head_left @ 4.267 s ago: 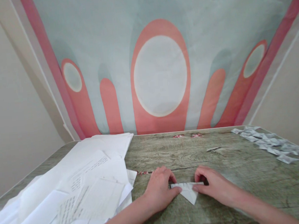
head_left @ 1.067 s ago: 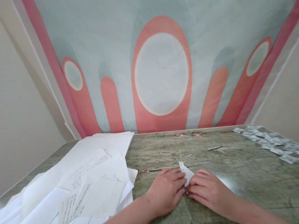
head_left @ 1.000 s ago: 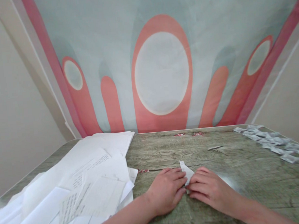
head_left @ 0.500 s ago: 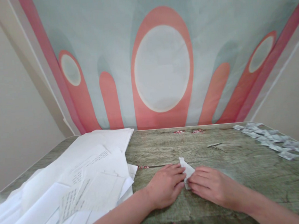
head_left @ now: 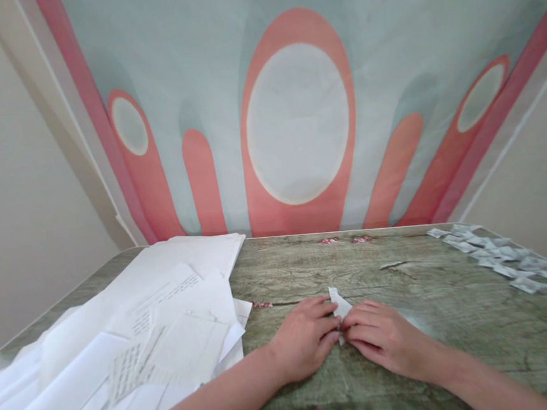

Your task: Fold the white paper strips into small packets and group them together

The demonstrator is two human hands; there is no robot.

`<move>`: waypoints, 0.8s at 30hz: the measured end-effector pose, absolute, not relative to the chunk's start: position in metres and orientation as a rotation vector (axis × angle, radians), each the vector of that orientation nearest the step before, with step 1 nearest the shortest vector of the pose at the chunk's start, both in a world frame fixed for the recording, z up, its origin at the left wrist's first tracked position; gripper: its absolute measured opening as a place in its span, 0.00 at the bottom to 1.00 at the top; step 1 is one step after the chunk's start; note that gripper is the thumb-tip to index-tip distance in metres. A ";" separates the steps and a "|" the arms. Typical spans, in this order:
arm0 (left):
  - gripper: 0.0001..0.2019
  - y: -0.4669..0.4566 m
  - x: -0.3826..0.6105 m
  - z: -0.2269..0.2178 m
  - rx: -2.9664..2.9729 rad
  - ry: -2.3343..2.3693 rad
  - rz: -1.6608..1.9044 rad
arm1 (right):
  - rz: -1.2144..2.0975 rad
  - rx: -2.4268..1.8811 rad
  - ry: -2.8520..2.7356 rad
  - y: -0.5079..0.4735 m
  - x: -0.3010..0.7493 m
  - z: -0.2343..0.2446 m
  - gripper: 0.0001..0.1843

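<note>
A small folded piece of white paper (head_left: 340,302) lies on the wood-patterned table between my two hands. My left hand (head_left: 300,340) rests on the tabletop, its fingertips pressed against the paper's left edge. From the other side, my right hand (head_left: 388,337) grips the paper with its fingers bunched together. The fingers of both hands nearly meet and cover the middle of the paper. Its pointed top shows above them, and a small tip peeks out below.
A heap of white paper sheets and strips (head_left: 168,316), some printed, covers the table's left side. Several small folded paper pieces (head_left: 498,252) lie in rows at the far right. Behind the table (head_left: 279,268) hangs a backdrop (head_left: 213,57) in grey-green and coral.
My right hand has shifted slightly left and inward over the paper, so less of it shows. My left hand stays nearly in place.
</note>
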State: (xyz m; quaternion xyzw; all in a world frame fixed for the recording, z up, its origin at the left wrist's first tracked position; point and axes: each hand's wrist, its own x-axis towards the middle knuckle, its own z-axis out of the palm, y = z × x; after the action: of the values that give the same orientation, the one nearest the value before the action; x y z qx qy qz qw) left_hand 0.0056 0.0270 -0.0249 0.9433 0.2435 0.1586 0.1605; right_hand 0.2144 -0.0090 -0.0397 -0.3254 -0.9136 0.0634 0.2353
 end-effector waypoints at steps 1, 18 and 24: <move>0.11 0.027 0.006 -0.025 2.694 0.696 0.463 | 0.223 -0.907 -2.481 -0.008 0.213 -0.039 0.08; 0.09 0.026 0.006 -0.017 2.686 0.713 0.410 | 0.773 -1.146 -2.091 -0.006 0.201 -0.040 0.05; 0.11 0.026 0.006 -0.019 2.661 0.717 0.411 | 0.806 -1.195 -2.028 -0.007 0.200 -0.042 0.04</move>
State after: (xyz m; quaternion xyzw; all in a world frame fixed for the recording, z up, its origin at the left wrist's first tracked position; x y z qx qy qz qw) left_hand 0.0055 0.0255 -0.0189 0.9400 0.2533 0.1450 0.1768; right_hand 0.2001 -0.0066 -0.0425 -0.4549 -0.7720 0.3069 0.3208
